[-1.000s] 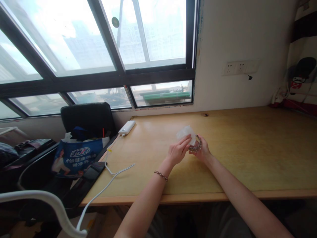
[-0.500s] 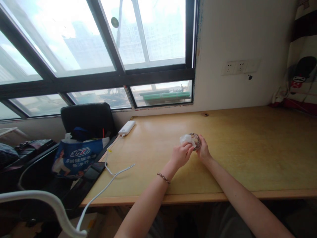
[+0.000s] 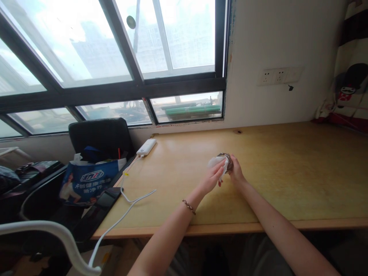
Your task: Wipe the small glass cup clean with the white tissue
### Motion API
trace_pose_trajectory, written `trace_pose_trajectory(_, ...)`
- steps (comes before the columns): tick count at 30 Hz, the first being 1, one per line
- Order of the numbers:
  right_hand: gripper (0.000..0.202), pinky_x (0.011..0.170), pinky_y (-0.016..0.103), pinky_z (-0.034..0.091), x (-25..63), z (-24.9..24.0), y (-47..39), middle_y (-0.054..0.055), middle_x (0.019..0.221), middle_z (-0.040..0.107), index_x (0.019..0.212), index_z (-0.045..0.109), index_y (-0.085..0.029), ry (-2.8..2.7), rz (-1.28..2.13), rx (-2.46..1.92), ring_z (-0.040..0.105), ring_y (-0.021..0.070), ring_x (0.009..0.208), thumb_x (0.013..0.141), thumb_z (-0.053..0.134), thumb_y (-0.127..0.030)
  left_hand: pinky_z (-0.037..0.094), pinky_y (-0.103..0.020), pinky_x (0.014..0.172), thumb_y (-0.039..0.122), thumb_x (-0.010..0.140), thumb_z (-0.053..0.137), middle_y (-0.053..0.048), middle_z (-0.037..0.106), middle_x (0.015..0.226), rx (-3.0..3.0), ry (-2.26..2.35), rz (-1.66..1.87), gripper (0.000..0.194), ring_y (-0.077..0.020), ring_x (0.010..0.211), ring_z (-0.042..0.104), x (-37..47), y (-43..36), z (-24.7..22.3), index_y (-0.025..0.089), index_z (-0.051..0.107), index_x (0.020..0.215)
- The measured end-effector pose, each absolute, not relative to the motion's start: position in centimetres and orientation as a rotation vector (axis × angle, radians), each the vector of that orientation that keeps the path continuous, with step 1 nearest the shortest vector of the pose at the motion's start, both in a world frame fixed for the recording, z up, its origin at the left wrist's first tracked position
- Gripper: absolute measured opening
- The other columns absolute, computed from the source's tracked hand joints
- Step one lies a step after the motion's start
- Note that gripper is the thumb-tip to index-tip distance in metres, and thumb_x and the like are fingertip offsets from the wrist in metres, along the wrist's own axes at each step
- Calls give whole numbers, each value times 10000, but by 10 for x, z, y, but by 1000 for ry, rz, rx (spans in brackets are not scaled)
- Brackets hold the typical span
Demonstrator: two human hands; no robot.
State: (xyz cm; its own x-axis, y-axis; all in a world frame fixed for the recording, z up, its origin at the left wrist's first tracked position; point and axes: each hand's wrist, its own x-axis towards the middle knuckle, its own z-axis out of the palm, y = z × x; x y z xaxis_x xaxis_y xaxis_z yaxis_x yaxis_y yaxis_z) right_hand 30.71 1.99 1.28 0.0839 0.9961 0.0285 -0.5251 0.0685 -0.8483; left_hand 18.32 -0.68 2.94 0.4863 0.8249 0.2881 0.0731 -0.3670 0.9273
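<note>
My right hand (image 3: pixel 237 171) is wrapped round the right side of a small round brown object (image 3: pixel 229 162), which looks like a woven or patterned cup, held tilted above the table. My left hand (image 3: pixel 213 178), with a braided bracelet at the wrist, holds a crumpled white tissue (image 3: pixel 214 161) against the object's open left side. Part of the tissue hangs below the left fingers, with a small red spot beside it. Fingertips of the left hand are partly hidden by the tissue.
On the wooden table (image 3: pixel 178 203), a white power bank (image 3: pixel 146 147) with a white cable (image 3: pixel 132 201) lies at the left edge. A dark tablet (image 3: pixel 105 203), a blue bag (image 3: pixel 92 182) and a black chair (image 3: pixel 100 134) are further left. A white curved tube (image 3: pixel 61 239) crosses the lower left.
My left fingers have straightened and pushed the tissue into the object's opening; more tissue now shows below them. My right hand stays nearly in place, the object slightly turned.
</note>
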Motion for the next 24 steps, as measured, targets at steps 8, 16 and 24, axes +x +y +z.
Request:
trace_pose_trajectory(8, 242, 528, 203, 452, 302, 14, 20, -16, 670, 646, 740, 615, -179, -600, 1352, -696, 577, 109, 584, 739, 466, -370, 402, -338, 909, 356, 869, 299, -27, 494, 1211, 2346, 1163, 1102, 359, -187, 1089, 462, 181, -9, 36, 256, 512, 1140)
trace_pose_trajectory(16, 260, 518, 226, 470, 304, 16, 20, -6, 634, 644, 698, 605, -177, -567, 1282, -713, 588, 125, 563, 743, 440, -372, 456, -307, 804, 325, 883, 254, -71, 601, 964, 2280, 949, 1121, 398, -164, 892, 552, 183, -9, 35, 164, 616, 917)
trace_pose_trajectory(24, 391, 462, 284, 465, 312, 19, 18, 36, 605, 630, 740, 597, -177, -435, 1550, -744, 575, 167, 540, 762, 345, -475, 432, -308, 866, 282, 868, 324, -63, 578, 1058, 2321, 913, 1344, 308, -164, 996, 519, 176, -18, 41, 196, 570, 1032)
